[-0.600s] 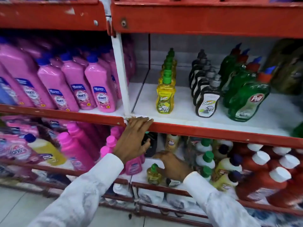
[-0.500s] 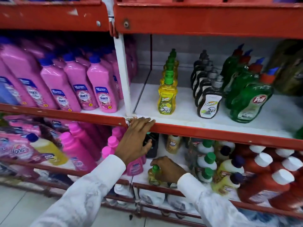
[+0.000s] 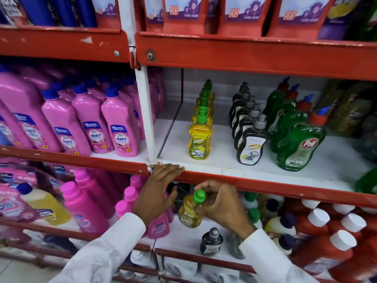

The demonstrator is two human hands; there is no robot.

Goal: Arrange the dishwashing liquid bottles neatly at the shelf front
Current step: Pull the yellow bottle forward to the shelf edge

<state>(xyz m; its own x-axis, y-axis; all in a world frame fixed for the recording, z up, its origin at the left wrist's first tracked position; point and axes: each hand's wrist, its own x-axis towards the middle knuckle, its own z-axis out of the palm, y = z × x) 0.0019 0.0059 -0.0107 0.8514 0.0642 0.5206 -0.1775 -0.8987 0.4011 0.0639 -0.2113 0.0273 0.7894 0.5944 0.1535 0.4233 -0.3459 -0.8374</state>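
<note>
My right hand [image 3: 222, 207] grips a small yellow dishwashing bottle with a green cap [image 3: 190, 213], tilted, in front of the lower shelf just under the red shelf edge [image 3: 265, 185]. My left hand [image 3: 157, 193] rests flat with its fingers on that red edge near the white upright post [image 3: 145, 119]. On the white shelf above stand a row of yellow Super bottles [image 3: 200, 139], a row of dark Super bottles [image 3: 250, 148] and a row of green Pril bottles [image 3: 299, 146], each running front to back.
Pink Shakti bottles [image 3: 120, 133] fill the left bay. The lower shelf holds pink bottles [image 3: 83, 205], a small dark bottle [image 3: 211, 241] and red bottles with white caps [image 3: 334, 248]. Refill pouches [image 3: 183, 15] stand on the top shelf.
My right hand has lifted the small yellow bottle up off the lower shelf toward the red edge. The view has tilted upward. My left hand has stayed on the edge.
</note>
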